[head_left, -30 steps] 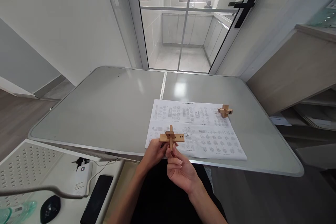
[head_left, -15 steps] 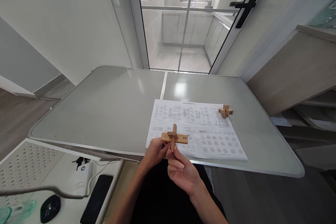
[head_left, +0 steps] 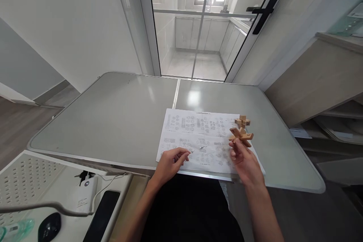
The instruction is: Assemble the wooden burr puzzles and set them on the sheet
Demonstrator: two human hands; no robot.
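Note:
My right hand (head_left: 248,162) pinches a wooden interlocking puzzle (head_left: 241,137) by its lower part, above the right side of the printed sheet (head_left: 181,130). Its crossed, numbered pieces point out in several directions. Just beyond it, a second wooden interlocking puzzle (head_left: 242,121) rests at the sheet's far right corner, partly hidden by the held one. Over the sheet's near left part is my left hand (head_left: 171,162), with loosely bent fingers and no puzzle piece visible in it. Rows of small puzzle drawings cover the sheet.
The sheet lies on a grey folding table (head_left: 113,117). At the lower left, a white cart (head_left: 31,174) carries a phone (head_left: 102,215), a black mouse (head_left: 49,227) and a white power adapter (head_left: 86,194) with a cable. A glass door (head_left: 201,26) stands behind the table.
My left hand has let go of the wooden puzzle and stays near the sheet's front edge. My right hand has carried it right, close to the other puzzle.

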